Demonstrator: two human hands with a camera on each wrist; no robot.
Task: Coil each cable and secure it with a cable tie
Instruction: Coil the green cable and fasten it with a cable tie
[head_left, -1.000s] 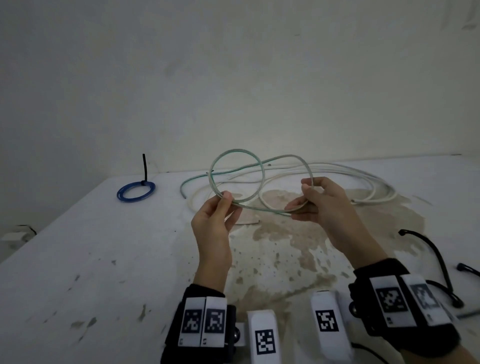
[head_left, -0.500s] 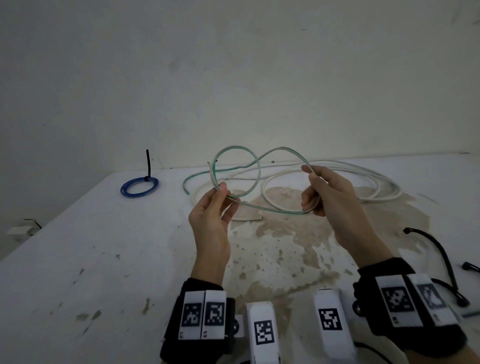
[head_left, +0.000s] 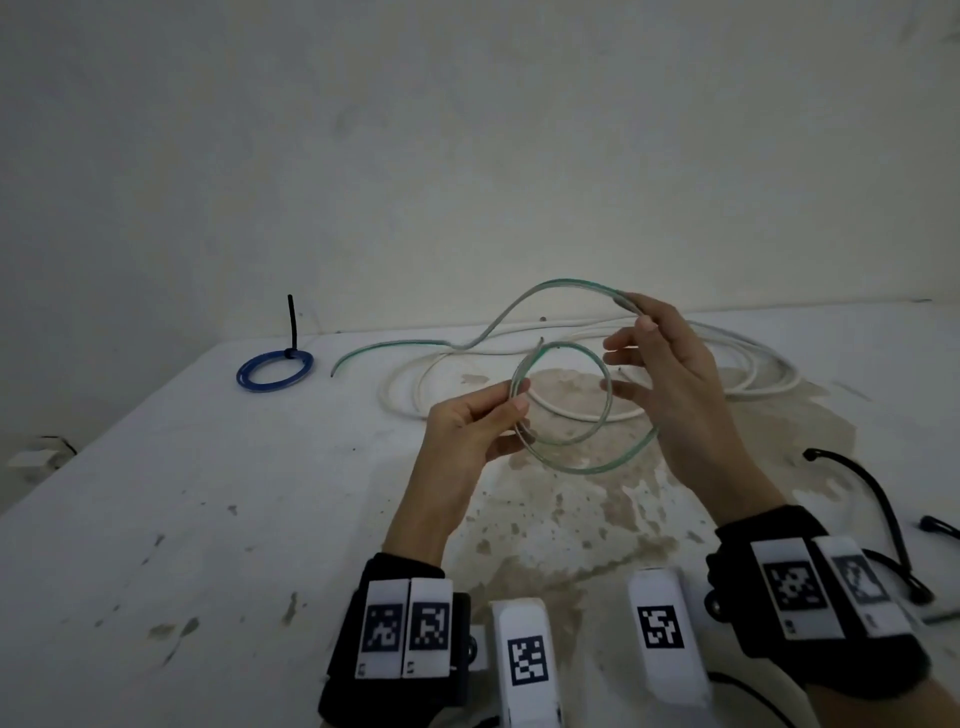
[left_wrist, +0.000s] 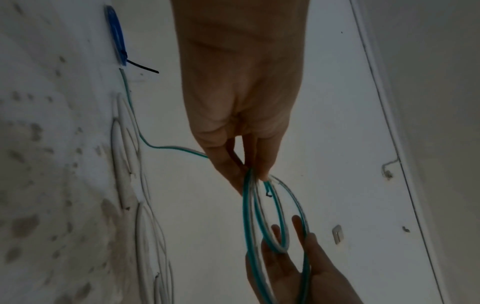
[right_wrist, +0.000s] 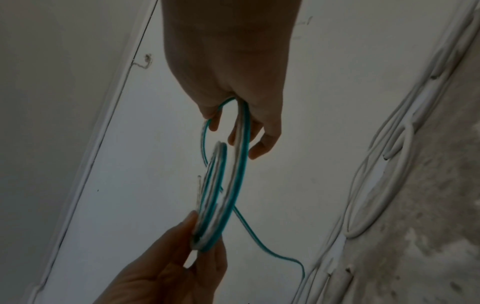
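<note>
A thin green-and-white cable is held above the table in two loops. My left hand pinches both loops at their left side between thumb and fingers; the left wrist view shows the same pinch. My right hand has its fingers curled round the outer, larger loop, with the strand running over its fingertips. In the right wrist view the cable passes through that hand. The cable's free tail trails left along the table.
A thick white cable lies in loose loops behind my hands. At the far left sits a blue coil bound with a black tie. Loose black cable ties lie at the right. The stained white table meets a wall behind.
My right hand has lifted its strand up and swung it toward the left hand, laying a second, larger loop round the first. The left hand kept its pinch, and the tail slid along the table.
</note>
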